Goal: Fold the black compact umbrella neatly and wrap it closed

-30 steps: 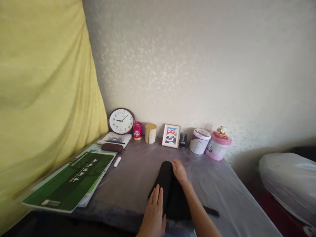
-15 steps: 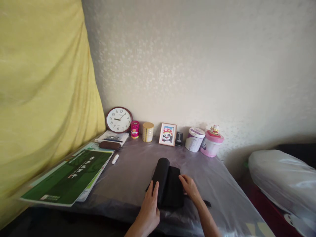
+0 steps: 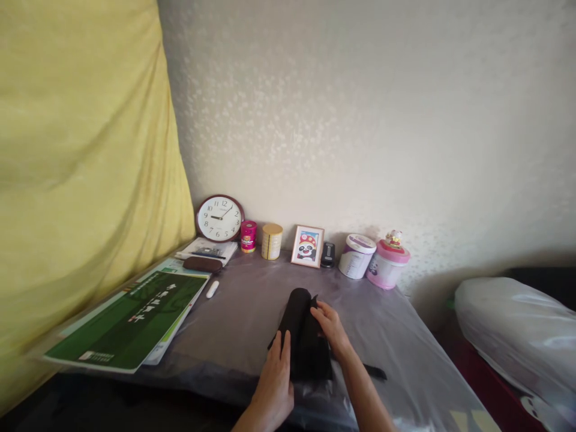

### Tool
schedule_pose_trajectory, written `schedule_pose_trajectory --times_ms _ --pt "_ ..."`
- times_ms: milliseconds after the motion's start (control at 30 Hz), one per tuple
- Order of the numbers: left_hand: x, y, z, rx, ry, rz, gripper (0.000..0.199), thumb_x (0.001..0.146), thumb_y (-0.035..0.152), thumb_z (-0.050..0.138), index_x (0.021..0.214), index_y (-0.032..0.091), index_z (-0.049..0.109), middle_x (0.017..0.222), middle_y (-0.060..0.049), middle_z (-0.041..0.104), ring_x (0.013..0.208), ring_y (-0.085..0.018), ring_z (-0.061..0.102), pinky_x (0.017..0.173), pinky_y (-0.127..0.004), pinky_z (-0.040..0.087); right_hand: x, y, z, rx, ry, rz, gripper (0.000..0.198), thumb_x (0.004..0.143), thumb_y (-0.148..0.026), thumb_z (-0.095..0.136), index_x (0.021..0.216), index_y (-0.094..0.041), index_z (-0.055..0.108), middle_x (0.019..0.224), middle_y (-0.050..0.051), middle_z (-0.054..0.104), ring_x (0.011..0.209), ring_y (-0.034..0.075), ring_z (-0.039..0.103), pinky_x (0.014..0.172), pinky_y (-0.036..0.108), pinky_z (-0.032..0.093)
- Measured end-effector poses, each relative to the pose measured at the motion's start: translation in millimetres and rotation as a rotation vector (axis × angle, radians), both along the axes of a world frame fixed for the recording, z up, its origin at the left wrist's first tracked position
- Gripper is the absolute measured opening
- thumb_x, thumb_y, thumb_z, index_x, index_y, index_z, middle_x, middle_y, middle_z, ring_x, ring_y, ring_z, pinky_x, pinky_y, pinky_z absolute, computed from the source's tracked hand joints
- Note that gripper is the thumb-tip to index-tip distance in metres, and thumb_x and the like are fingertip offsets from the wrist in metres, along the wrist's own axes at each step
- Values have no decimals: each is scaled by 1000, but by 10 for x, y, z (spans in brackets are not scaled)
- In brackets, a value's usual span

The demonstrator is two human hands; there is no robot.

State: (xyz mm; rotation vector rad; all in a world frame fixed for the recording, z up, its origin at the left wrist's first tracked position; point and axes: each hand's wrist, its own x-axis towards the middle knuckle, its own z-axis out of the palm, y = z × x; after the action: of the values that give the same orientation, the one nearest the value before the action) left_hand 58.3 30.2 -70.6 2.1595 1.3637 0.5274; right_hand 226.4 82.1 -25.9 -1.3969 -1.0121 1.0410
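A black fabric roll (image 3: 296, 318) lies on the table close to its front edge, with a flatter black flap (image 3: 315, 358) along its right side. My left hand (image 3: 275, 375) holds the near left side of the roll, two fingers laid over it and the thumb out of sight. Between the fingertips of my right hand (image 3: 330, 327) is the far right edge of the flap, lifted and bent toward the roll. A short black strap (image 3: 375, 372) sticks out on the table to the right of my right wrist.
The table (image 3: 243, 324) has a plastic cover. Green books (image 3: 130, 318), a brown case (image 3: 202, 264) and a small white object (image 3: 213, 289) lie left. Along the wall stand a clock (image 3: 220, 219), a picture frame (image 3: 307, 246) and several tins, including a purple-white one (image 3: 356, 258).
My right hand has moved left and away from me, lifting the flap's edge toward the roll. More of the strap shows. My left hand stays on the roll; the view has shifted slightly.
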Motion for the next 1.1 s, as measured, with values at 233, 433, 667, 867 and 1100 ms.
schedule_pose_trajectory --times_ms 233,433,667,867,1100 --pt "-9 9 55 33 98 -17 82 57 -4 46 136 3 25 148 -20 13 137 -26 15 111 -35 21 -366 304 -97 15 -48 -44 36 70 -34 60 101 -16 53 53 -8 49 40 9 50 32 18 39" --pt "-14 24 32 67 165 3 75 59 -1 45 133 3 30 145 -20 25 134 -25 26 109 -33 27 -438 392 -218 -67 -278 25 32 79 -22 48 110 -14 44 61 -6 58 40 8 55 36 17 42" --pt "-163 -45 -197 282 129 66 59 72 16 45 129 5 33 130 -20 46 121 -26 46 99 -39 41 -486 342 -99 -56 -571 181 21 82 -20 43 101 -16 51 72 0 70 48 8 59 47 18 42" --pt "-59 -63 8 469 62 74 47 71 16 47 118 16 44 129 -14 43 119 -28 45 97 -46 42 -593 238 37 -5 -848 231 17 81 -16 44 84 -20 60 72 -2 72 66 10 65 60 18 41" --pt "5 31 -2 248 111 27 57 69 11 45 125 18 41 134 -12 38 127 -27 35 104 -44 34 -520 51 46 213 -649 343 23 87 -28 42 92 -24 64 76 -1 71 69 13 64 67 23 47"
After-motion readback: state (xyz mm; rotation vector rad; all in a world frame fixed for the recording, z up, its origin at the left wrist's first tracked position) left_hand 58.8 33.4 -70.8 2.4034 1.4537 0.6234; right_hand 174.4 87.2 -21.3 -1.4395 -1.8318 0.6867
